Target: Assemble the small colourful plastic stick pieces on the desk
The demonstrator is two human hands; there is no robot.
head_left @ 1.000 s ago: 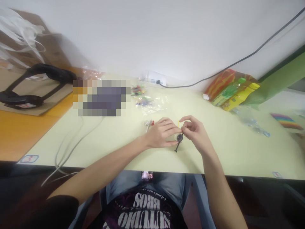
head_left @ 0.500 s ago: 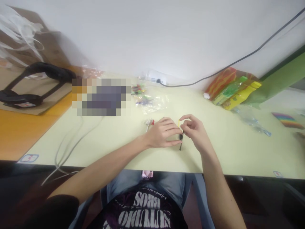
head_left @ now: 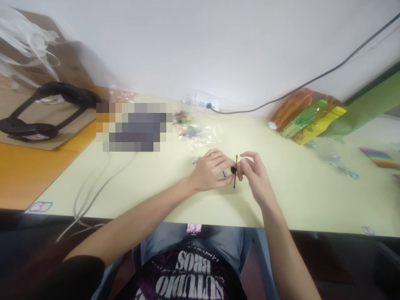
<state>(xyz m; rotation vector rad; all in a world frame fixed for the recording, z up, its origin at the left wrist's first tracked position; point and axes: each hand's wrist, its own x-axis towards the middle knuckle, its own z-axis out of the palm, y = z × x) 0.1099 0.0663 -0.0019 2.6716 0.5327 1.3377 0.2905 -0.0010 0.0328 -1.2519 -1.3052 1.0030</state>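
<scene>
Between my hands, over the front middle of the table, is a small black part (head_left: 235, 179) with a thin straight bar and a round piece at its middle. The bar stands nearly in line with my view. My left hand (head_left: 212, 170) reaches in from the left, thumb and fingertips closed around the round piece. A bit of blue shows inside its grip and a bit of yellow beside the bar. Against the bar's other side, my right hand (head_left: 252, 170) has its thumb and curled fingers pressed together, with the forefinger raised. Its fingertips partly hide what they pinch.
Small white pieces (head_left: 196, 160) lie just behind my left hand. Farther back are clear plastic bags (head_left: 203, 135) and coloured bits (head_left: 183, 117). Bottle-shaped green and yellow packs (head_left: 318, 125) lie back right. Pale cables (head_left: 84, 187) cross the left side. A pixelated patch covers something dark.
The black part has risen slightly and turned more upright, its upper end now showing above my fingers. My right hand has come closer against it, and blue now shows in my left grip.
</scene>
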